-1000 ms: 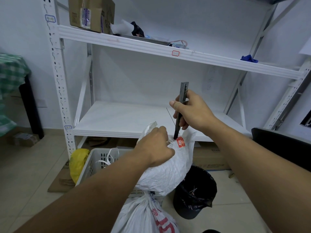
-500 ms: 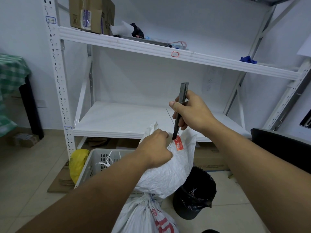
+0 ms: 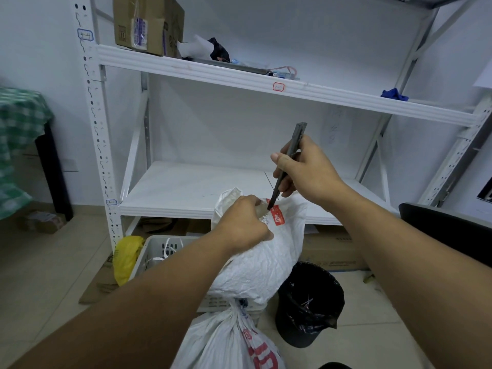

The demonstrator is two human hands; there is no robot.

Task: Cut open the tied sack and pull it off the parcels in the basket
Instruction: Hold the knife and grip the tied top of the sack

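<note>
A white woven sack [image 3: 266,262] stands tied in a pale plastic basket [image 3: 157,249] on the floor. My left hand [image 3: 242,225] grips the sack's bunched neck just under the tie. A red tag [image 3: 278,217] hangs at the neck beside my fingers. My right hand [image 3: 306,169] holds a thin dark utility knife [image 3: 287,163] upright, tip down, with the point touching the tie at the neck. The parcels inside are hidden by the sack.
A second tied white sack [image 3: 234,342] with red print lies in front of the basket. A black bin [image 3: 308,302] stands right of it, a yellow bag [image 3: 127,257] left. White metal shelving [image 3: 186,187] rises behind, cardboard boxes [image 3: 335,251] under it.
The knife tip has edged slightly left into the tie at the sack's neck. My left hand has kept its grip on the neck.
</note>
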